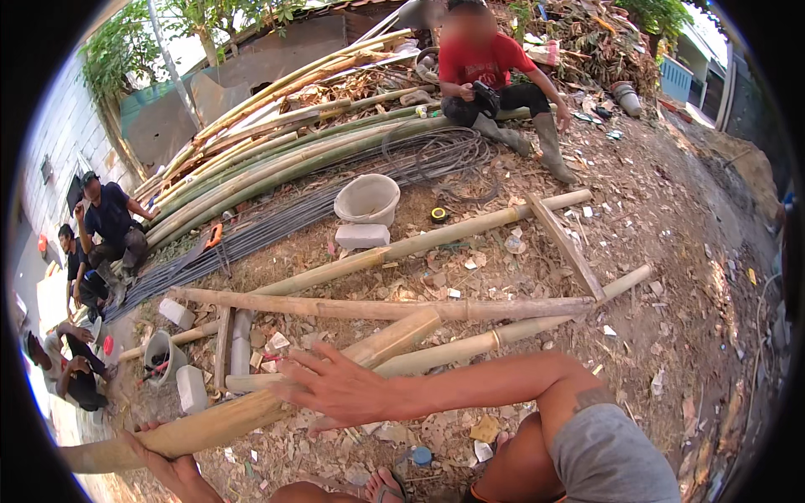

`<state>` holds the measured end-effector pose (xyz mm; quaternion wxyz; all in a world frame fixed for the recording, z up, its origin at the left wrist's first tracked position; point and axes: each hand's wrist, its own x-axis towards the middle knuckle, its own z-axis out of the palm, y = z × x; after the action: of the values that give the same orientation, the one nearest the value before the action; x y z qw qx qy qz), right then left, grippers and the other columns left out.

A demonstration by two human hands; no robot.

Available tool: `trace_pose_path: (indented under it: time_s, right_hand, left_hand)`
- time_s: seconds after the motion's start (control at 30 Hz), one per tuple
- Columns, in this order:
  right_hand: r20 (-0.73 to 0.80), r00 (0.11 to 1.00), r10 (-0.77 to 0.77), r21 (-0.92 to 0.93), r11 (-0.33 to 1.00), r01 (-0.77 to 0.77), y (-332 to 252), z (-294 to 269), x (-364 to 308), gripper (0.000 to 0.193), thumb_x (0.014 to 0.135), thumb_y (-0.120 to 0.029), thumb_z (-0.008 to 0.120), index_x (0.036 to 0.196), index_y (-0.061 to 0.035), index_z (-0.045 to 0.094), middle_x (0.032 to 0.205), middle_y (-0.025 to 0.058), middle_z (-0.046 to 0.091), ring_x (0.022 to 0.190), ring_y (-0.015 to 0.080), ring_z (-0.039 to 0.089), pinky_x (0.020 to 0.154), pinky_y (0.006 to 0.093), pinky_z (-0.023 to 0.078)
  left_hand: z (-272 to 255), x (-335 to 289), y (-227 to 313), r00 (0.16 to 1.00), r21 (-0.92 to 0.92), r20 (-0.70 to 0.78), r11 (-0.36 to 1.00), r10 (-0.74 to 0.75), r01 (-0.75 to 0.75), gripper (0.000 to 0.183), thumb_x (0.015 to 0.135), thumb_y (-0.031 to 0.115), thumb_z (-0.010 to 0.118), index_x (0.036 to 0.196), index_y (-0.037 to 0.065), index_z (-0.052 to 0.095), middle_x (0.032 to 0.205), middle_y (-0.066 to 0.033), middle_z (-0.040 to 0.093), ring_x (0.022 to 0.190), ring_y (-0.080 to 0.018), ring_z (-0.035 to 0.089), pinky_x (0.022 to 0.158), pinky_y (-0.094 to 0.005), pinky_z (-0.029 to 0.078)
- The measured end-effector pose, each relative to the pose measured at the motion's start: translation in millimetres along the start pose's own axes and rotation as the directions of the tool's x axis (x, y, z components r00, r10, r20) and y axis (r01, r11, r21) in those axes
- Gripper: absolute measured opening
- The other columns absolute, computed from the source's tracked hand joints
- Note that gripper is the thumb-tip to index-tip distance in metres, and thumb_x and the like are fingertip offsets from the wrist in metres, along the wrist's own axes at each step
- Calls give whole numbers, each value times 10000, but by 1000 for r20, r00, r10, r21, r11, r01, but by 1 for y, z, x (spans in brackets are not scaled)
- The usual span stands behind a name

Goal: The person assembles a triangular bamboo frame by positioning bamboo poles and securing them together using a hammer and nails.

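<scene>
L hand: lower left (172, 469), fingers curled part-way round the bamboo pole (210, 425), supporting it from below; fingertips show over its upper edge.
R hand: bottom ctr (340, 392), open wide, fingers spread & a bit blurred, over the same pole nr mid-length; can't tell if palm touches it.
Bamboo pole: lower left to ctr, slanting up to the rt; partly hidden behind R hand.
Frame on grd: ctr, approx. 3 long bamboo lengths (386, 308) w/ a wooden crosspiece (566, 247) at rt.
Upper ctr: pale bucket (360, 216) just behind a grey block (356, 238); yellow/black tape measure (438, 215) nr them.
Upper left: saw (201, 251) w/ orange handle, by dark rods (293, 225).
Writing: red shirt (490, 63) on seated person, top ctr, has pale chest print, small & blurry.
</scene>
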<state>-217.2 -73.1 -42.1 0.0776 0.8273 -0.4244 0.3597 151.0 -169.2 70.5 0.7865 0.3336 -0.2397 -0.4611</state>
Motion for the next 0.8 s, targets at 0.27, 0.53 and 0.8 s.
trace_pose_path:
  time_s: [0.27,0.53,0.8]
  right_hand:
    - [43,981,191,-230,957,-176,54,-9,-15,1040,843,-586,848,1653,-111,400,1438,206,563,1207,371,643,1013,534,483]
    - [226,908,352,-260,920,-292,72,-24,-33,1169,748,-607,919,1652,-82,394,1513,227,527,1312,411,599,1126,586,439]
    - [134,964,229,-219,956,-196,63,16,2,1157,735,-591,933,1630,-70,418,1485,216,581,1344,405,584,1156,583,434]
  left_hand:
    - [-30,40,-135,882,-223,-129,880,-454,420,505,968,567,804,918,116,583,864,-43,650,824,-214,680,833,-442,628]
    - [-1,6,-181,893,-35,-121,900,-435,434,626,981,700,698,1122,103,570,1057,-55,651,1032,-217,665,1030,-553,584]
    - [19,-9,-210,926,-12,42,927,-375,375,692,957,652,764,1294,96,525,1167,-72,637,1161,-242,652,1070,-546,574]
